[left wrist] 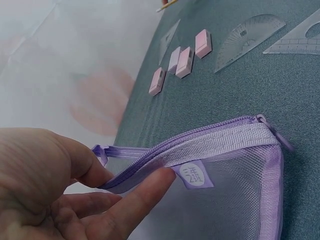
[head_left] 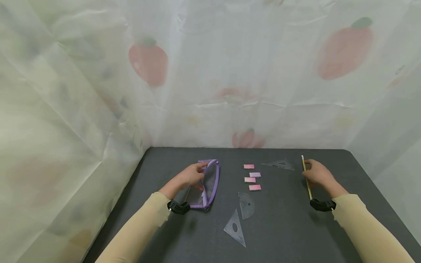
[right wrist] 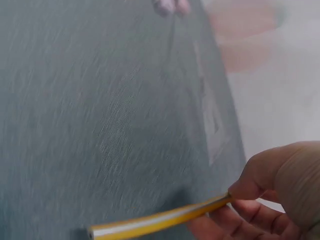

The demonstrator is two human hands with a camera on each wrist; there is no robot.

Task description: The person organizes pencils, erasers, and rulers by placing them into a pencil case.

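Between right hand (head_left: 317, 173) fingertips — yellow pencil (right wrist: 160, 219), pinched near one end; light, stiff, slick, better held mid-shaft. Left hand (head_left: 190, 177) pinches floppy mesh pouch (left wrist: 235, 185) at its zipper edge.

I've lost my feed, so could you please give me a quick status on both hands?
Left hand pinches the mesh pouch at its zipper edge. Right hand holds the pencil. Erasers and rulers lie between, untouched.
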